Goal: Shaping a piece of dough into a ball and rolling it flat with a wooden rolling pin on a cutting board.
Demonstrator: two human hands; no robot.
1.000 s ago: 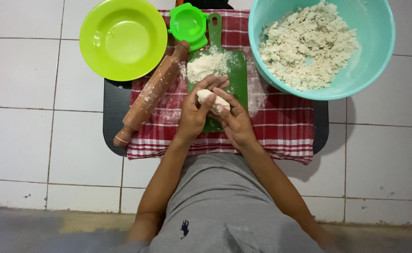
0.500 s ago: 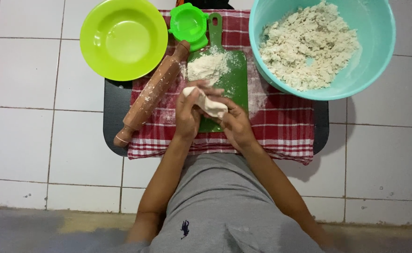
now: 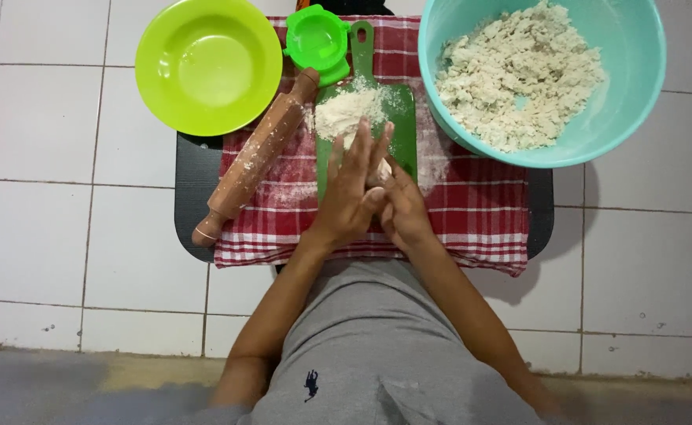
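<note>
My left hand (image 3: 351, 189) lies flat, fingers straight, over my right hand (image 3: 403, 208), with a lump of pale dough (image 3: 379, 169) pressed between the two palms; only a sliver of dough shows. Both hands hover above a green cutting board (image 3: 401, 118) that carries a heap of flour (image 3: 346, 110). A floured wooden rolling pin (image 3: 255, 157) lies diagonally to the left of my left hand.
A red checked cloth (image 3: 472, 212) covers a dark tray (image 3: 196, 181). A teal bowl (image 3: 629, 86) of crumbly dough stands at the top right, a lime bowl (image 3: 208, 63) at the top left, and a small green press mould (image 3: 318, 35) between them. White tiles surround all this.
The dough was visible between cupped hands before; now my left hand has flattened over it and slid forward across my right palm, covering most of it.
</note>
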